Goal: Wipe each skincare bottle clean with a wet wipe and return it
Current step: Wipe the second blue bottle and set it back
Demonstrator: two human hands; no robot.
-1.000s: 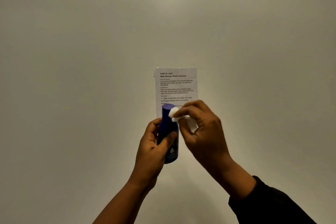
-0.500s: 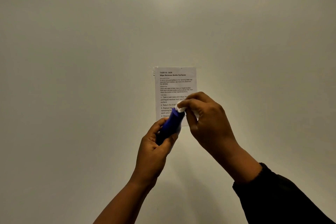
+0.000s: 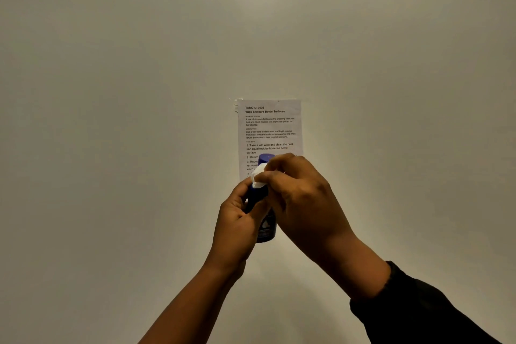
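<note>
A dark blue skincare bottle stands upright in the air in front of a plain wall, held around its middle by my left hand. Its blue cap shows just above my fingers. My right hand pinches a small white wet wipe and presses it against the bottle's upper left side, below the cap. My right hand covers most of the bottle's upper body. Only the bottle's lower end with a pale label shows below my hands.
A printed task sheet is taped to the pale wall directly behind my hands. A black sleeve covers my right forearm. No table or other bottles are in view.
The bottle has gone from tilted back to upright. My right hand with the wipe has moved from the cap tip down onto the bottle's upper side.
</note>
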